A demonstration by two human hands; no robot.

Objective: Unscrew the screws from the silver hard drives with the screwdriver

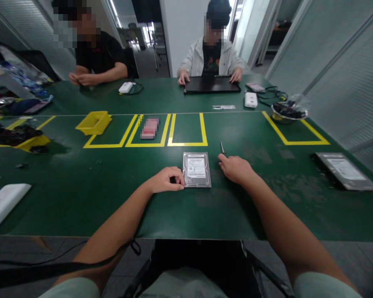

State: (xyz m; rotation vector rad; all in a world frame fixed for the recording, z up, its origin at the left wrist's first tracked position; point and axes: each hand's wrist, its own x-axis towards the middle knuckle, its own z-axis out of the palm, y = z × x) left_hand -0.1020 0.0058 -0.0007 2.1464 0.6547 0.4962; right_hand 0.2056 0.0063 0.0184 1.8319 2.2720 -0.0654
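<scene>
A silver hard drive [197, 169] with a white label lies flat on the green table [81, 190] straight in front of me. My left hand [168, 180] rests curled at the drive's left edge, fingertips touching its side. My right hand [235, 168] sits just right of the drive, closed around a screwdriver [221, 148] whose thin metal shaft points away from me. The screwdriver's handle is hidden inside the fist.
Yellow tape boxes [187, 129] mark the table; one holds a pink object [149, 128]. A yellow bin [94, 122] stands left, a metal bowl [288, 112] right, another drive [345, 169] far right, a white device [3, 203] near left. Two people sit opposite, one at a black laptop [211, 84].
</scene>
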